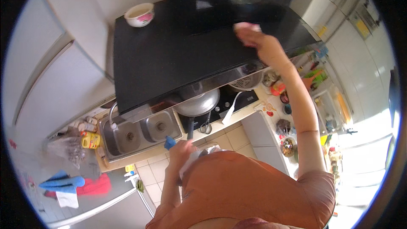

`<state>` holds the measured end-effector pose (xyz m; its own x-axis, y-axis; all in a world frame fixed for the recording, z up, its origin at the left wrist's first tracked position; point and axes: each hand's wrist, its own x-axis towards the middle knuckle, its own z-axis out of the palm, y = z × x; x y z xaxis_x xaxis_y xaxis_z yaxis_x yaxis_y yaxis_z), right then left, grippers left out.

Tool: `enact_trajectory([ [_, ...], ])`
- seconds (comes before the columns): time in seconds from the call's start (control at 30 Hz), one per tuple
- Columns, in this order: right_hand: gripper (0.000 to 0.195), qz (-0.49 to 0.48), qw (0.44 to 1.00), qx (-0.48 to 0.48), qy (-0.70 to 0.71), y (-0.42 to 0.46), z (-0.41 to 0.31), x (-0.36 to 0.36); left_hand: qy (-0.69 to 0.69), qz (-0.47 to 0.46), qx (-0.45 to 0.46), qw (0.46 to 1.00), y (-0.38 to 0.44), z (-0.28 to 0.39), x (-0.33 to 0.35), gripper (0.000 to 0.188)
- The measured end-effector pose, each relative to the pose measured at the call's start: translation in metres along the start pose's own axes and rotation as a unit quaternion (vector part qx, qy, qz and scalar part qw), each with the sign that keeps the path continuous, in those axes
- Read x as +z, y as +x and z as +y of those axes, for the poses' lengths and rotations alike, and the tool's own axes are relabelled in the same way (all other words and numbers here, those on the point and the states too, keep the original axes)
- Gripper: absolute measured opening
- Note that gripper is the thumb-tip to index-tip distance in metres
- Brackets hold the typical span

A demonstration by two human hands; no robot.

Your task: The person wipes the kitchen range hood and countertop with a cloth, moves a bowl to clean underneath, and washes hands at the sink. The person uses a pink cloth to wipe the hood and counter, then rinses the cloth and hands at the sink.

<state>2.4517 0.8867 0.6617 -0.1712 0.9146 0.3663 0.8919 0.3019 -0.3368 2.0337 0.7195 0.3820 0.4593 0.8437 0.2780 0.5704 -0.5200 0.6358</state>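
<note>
My right hand (252,37) is stretched far out over the flat black top of a range hood (178,51). It presses a pink and white cloth (247,25) onto that surface; hand and cloth are slightly blurred. Low in front of my body, my left hand (182,153) has its fingers closed around a blue cloth (170,142), part of which sticks out beside them. Some white fabric (190,162) hangs just beside this hand. On the hood's far left corner stands a white bowl (140,16) with a pink flower pattern.
Below the hood are a lidded pan (198,103), scissors (206,128) and a white-handled utensil (229,114) at the black cooktop (248,100). A double steel sink (128,140) and a yellow jug (90,140) lie left. Crowded counter (270,106) at right; tall cabinet (63,79) at left.
</note>
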Motion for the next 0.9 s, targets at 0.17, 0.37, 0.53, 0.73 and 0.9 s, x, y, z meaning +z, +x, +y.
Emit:
enact_trajectory([
  [0.17,0.061,-0.059,0.965,-0.244,0.077,0.057,-0.149,0.052,-0.007,0.026,0.050,0.998,0.037,0.032,-0.002,0.033],
  [0.37,0.050,-0.180,0.942,-0.268,0.092,0.129,-0.217,0.084,-0.043,0.049,0.094,0.993,0.043,0.050,0.019,0.035],
  [0.53,0.047,-0.123,0.869,-0.408,0.251,0.060,-0.250,0.100,-0.038,0.058,0.067,0.995,0.033,0.041,0.021,0.029],
  [0.73,0.063,-0.098,0.948,-0.299,0.054,-0.009,-0.176,0.007,-0.005,0.042,-0.076,0.996,-0.002,0.024,0.007,0.024],
  [0.9,0.065,-0.016,0.998,-0.047,0.046,-0.040,-0.093,-0.027,0.020,0.029,-0.148,0.988,-0.048,0.000,-0.002,0.021],
])
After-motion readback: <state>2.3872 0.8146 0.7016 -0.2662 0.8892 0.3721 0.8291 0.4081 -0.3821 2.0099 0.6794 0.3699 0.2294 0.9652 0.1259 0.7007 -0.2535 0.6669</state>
